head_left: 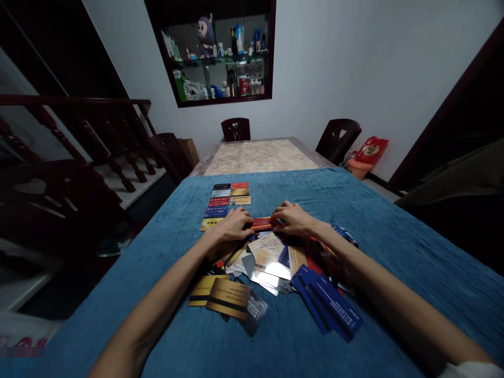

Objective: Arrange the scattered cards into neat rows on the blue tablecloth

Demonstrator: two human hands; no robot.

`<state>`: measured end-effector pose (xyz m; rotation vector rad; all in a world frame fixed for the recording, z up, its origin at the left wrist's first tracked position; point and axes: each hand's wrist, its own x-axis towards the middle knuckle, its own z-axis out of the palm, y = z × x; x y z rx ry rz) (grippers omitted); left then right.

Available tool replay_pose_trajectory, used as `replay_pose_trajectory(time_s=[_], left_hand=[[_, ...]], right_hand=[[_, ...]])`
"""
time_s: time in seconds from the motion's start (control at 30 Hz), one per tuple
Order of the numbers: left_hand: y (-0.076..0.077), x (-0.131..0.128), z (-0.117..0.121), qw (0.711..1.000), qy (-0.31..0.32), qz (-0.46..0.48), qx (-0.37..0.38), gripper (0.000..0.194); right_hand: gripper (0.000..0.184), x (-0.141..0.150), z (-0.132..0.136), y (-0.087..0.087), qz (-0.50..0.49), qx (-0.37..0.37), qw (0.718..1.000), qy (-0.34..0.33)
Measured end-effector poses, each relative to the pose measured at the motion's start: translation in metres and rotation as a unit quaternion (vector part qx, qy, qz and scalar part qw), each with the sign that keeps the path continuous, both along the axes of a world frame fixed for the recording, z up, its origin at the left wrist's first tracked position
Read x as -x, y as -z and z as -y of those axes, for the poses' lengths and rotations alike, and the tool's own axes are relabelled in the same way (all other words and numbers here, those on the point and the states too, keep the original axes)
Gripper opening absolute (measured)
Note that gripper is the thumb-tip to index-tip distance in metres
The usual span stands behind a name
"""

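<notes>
- Left hand [236, 224] and right hand [293, 218], fingers curled nearly closed, hold opposite ends of the red card [261, 224] at the card pile's [271, 257] far edge.
- Card rows [216, 211] lie beyond the pile, leftward.

Your table [240, 157] is mottled cream and tan toward its far edge, and the cloth [165, 252] over the rest is plain blue. Near the cloth's middle you have a red card [262, 224] with yellow edging. Toward its far edge, your rows [230, 200] mix black, red, silver, gold, cream, blue and yellow. Toward your near edge lie gold cards [228, 298] with a black stripe, a grey card [254, 313] with white print, and blue cards [334, 304], black-striped and white-printed.
</notes>
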<state>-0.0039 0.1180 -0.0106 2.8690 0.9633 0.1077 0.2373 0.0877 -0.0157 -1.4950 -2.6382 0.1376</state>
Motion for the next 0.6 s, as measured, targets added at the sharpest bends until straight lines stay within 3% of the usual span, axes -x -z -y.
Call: replay_pose_trajectory(time_s=[0.37, 0.6], left_hand=[[-0.007, 0.0, 0.0, 0.999, 0.036, 0.019, 0.004, 0.022], [-0.011, 0.006, -0.007, 0.997, 0.018, 0.066, 0.044, 0.025]], right_hand=[[0.022, 0.004, 0.001, 0.0, -0.023, -0.009, 1.0, -0.012], [0.024, 0.003, 0.0, -0.001, -0.106, -0.018, 0.993, -0.04]])
